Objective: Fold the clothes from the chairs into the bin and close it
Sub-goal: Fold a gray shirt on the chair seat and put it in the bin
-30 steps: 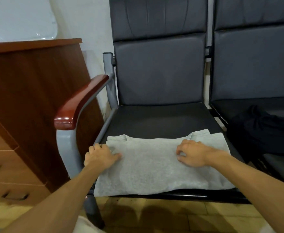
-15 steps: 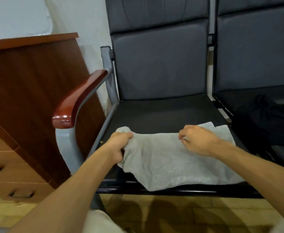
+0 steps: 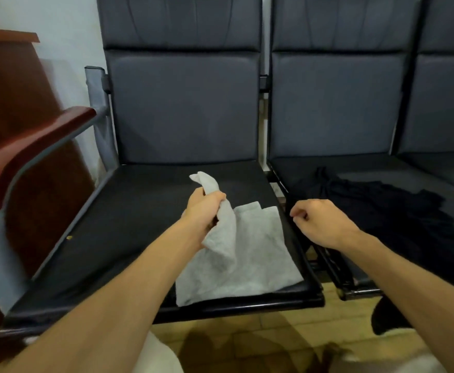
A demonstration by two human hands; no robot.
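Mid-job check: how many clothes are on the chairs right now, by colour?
grey garment: 1
black garment: 1, a crumpled heap
Total: 2

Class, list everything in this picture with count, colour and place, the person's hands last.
Chairs: three, dark grey, side by side, the third cut off at the right edge.
Grey garment: one, light grey, leftmost seat, one end lifted.
Black garment: one, black, middle seat.
Armrest: one, red-brown, left of leftmost chair.
Cabinet: one, brown wood, far left.
Left hand: one, gripping the grey garment's lifted end.
Right hand: one, curled, empty, over the gap between seats.
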